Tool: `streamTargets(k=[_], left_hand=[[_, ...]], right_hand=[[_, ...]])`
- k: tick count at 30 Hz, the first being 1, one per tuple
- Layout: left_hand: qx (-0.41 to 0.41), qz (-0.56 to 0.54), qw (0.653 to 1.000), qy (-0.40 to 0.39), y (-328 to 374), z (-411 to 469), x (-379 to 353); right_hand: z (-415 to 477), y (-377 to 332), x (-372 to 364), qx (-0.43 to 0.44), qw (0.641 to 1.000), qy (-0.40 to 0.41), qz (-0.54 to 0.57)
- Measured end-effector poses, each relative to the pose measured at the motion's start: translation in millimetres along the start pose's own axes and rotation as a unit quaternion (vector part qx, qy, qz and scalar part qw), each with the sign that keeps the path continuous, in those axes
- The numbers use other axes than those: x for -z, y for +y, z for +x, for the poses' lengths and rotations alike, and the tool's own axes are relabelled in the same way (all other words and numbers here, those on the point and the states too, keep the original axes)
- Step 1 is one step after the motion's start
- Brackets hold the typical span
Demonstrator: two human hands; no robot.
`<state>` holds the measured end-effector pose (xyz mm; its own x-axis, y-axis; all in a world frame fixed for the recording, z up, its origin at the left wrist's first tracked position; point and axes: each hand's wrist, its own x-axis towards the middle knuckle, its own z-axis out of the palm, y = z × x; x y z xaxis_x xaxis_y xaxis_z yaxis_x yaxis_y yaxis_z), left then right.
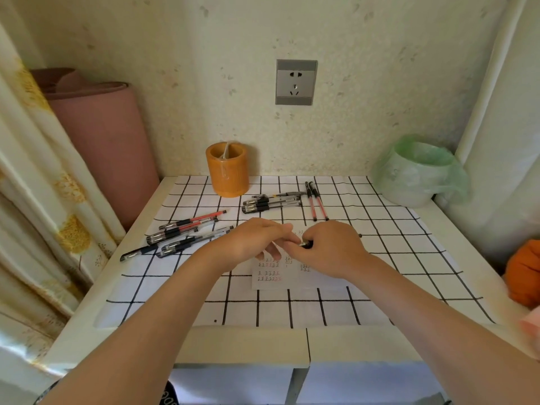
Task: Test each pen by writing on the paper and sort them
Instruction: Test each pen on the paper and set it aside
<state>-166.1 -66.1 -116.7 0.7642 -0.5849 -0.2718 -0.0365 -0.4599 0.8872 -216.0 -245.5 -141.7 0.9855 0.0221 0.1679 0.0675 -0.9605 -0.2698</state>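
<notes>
Both hands meet above a small white paper (273,283) covered with rows of black and red test marks. My right hand (327,248) grips a pen (306,244), of which only a short dark part shows; a small dark tip shows to the right at the hand's far side. My left hand (257,239) pinches the pen's near end with its fingertips. Several capped pens (181,233) lie in a loose pile at the left. Another group of black pens (271,201) lies behind the hands, with two red pens (317,204) beside them.
An orange pen holder (228,171) stands at the back of the checked table mat (409,258). A bin with a green bag (415,171) sits at the back right. A pink roll (102,147) and curtain stand at the left, an orange object (526,273) at the right edge.
</notes>
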Motion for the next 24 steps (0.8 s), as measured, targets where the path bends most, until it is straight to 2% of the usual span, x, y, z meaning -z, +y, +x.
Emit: streamTargets(k=[6,11,13,18,20,24], left_hand=[[0.004,-0.007,1.0,0.021,12,8,-11],[-0.04,0.004,0.995,0.086,27,24,-32],[-0.05,0.025,0.994,0.099,33,36,-43],[-0.067,0.154,0.982,0.091,40,72,-65],[-0.094,0.243,0.962,0.079,43,87,-73],[-0.118,0.376,0.918,0.049,53,110,-88]], right_hand=[[-1,11,4,-0.03,0.998,0.003,0.054],[-4,34,19,-0.047,0.974,-0.002,0.222],[-4,48,27,-0.052,0.968,0.02,0.245],[1,83,58,-0.084,0.953,0.112,0.268],[5,99,72,-0.108,0.933,0.141,0.314],[18,129,100,-0.117,0.912,0.246,0.308]])
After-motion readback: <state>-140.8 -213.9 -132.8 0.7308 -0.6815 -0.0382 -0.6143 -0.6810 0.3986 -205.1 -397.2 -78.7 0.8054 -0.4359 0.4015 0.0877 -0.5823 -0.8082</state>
